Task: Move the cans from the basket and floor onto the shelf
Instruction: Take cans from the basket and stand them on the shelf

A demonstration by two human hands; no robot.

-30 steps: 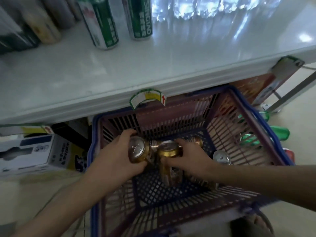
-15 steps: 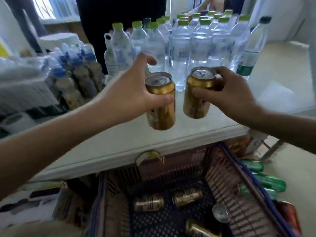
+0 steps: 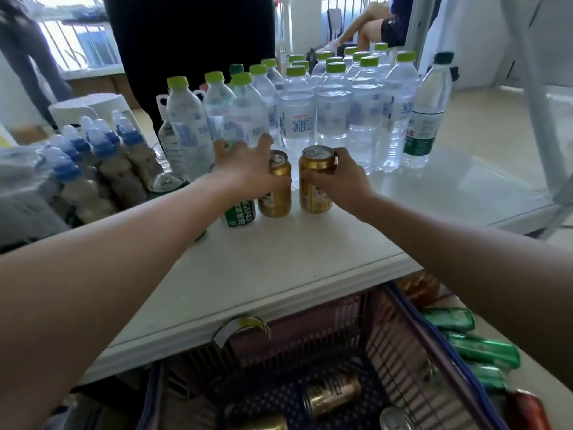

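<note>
Both gold cans stand upright on the shelf [image 3: 279, 268]: left hand [image 3: 245, 169] wraps left gold can [image 3: 277, 189], right hand [image 3: 341, 178] wraps right gold can [image 3: 315, 184]; basket [image 3: 412, 330] cans lie below.

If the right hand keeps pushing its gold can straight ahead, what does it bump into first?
Probably the water bottles standing right behind the gold can in the right hand. The gap looks small, though depth is hard to judge.

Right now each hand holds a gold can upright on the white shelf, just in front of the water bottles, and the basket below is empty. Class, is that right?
Not quite. The head view shows the basket still holds gold cans. The rest stands: left hand and right hand each hold a gold can upright on the shelf.
</note>
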